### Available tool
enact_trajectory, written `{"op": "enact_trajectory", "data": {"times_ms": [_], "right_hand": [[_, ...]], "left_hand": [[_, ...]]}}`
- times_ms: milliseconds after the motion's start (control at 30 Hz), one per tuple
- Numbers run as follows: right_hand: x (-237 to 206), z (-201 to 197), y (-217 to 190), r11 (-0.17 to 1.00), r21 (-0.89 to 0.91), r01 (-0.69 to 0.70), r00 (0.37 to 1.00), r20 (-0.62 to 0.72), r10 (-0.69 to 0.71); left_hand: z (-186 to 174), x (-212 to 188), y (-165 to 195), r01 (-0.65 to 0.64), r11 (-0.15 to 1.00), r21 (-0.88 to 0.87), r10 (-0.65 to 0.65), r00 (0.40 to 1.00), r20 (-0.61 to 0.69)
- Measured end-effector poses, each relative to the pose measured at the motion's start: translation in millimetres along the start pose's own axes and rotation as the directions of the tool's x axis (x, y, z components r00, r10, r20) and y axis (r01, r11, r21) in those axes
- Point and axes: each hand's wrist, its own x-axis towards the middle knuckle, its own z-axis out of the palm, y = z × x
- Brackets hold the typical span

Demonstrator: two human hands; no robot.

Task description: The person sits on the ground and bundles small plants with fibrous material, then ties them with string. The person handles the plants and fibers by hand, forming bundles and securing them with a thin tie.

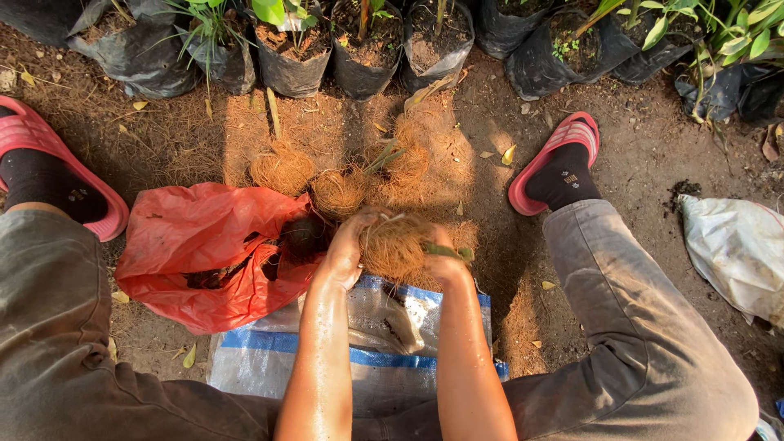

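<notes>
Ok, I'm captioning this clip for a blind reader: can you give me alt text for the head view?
Seen from above, a squatting person's left hand and right hand grip a ball of brown coconut fibre. A red plastic bag lies left of it, similar fibre balls beyond, then black nursery bags of soil.

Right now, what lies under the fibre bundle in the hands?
Under the fibre bundle, held by the left hand and right hand, lies a white-and-blue woven sack. Whatever sits directly beneath the bundle is covered.
</notes>
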Motion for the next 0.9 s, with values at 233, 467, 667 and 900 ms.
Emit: {"op": "enact_trajectory", "data": {"times_ms": [233, 467, 667, 900], "right_hand": [[-2.2, -9.6, -3.6, 0.947, 0.239, -0.215, 0.975, 0.000, 0.221], [22.2, -30.7, 36.2, 0.790, 0.555, -0.263, 0.959, 0.059, 0.278], [11.4, -31.9, 3.7, 0.758, 0.604, -0.249, 0.933, -0.061, 0.355], [1.6, -25.2, -14.6, 0.768, 0.611, -0.194, 0.955, -0.062, 0.291]], "left_hand": [[-19.5, 3.1, -12.4, 0.057, 0.997, 0.056, -0.054, 0.997, -0.062], [-35.6, 2.3, -15.6, -0.085, 0.975, 0.207, 0.079, 0.996, 0.037], [-48.2, -11.6, 3.7, -0.088, 0.986, 0.144, 0.030, 0.931, 0.364], [-61.4, -14.8, 9.5, -0.001, 0.998, 0.071, -0.037, 0.843, 0.537]]}}
